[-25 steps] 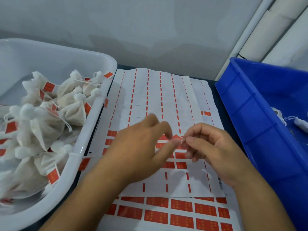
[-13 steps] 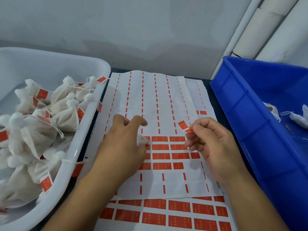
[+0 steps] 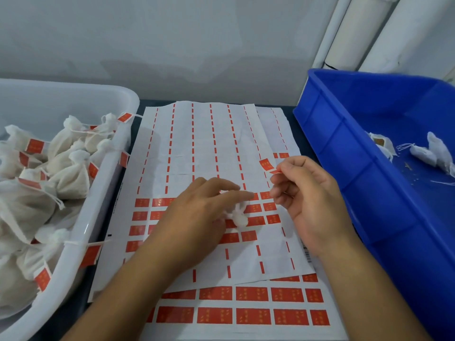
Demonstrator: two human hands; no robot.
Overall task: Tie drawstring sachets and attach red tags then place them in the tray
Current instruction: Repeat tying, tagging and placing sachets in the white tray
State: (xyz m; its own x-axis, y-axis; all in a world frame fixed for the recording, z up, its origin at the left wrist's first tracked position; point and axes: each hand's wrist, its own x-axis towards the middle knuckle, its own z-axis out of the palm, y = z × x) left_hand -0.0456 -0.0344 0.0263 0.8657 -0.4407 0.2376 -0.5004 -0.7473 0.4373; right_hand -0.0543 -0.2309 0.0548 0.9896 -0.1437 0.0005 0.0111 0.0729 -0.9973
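Right hand (image 3: pixel 306 198), mid-frame right, pinches red tag (image 3: pixel 268 166) peeled clear of sticker sheet (image 3: pixel 209 148), kept lifted, probably so glue stays free. Left hand (image 3: pixel 197 217), center, grips sachet (image 3: pixel 237 215), neck exposed for tagging. Tray (image 3: pixel 81 232) lower left, already piled.

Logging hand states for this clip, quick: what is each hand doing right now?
Left hand: holds a white sachet down on the tag sheet.
Right hand: pinches a peeled red tag.
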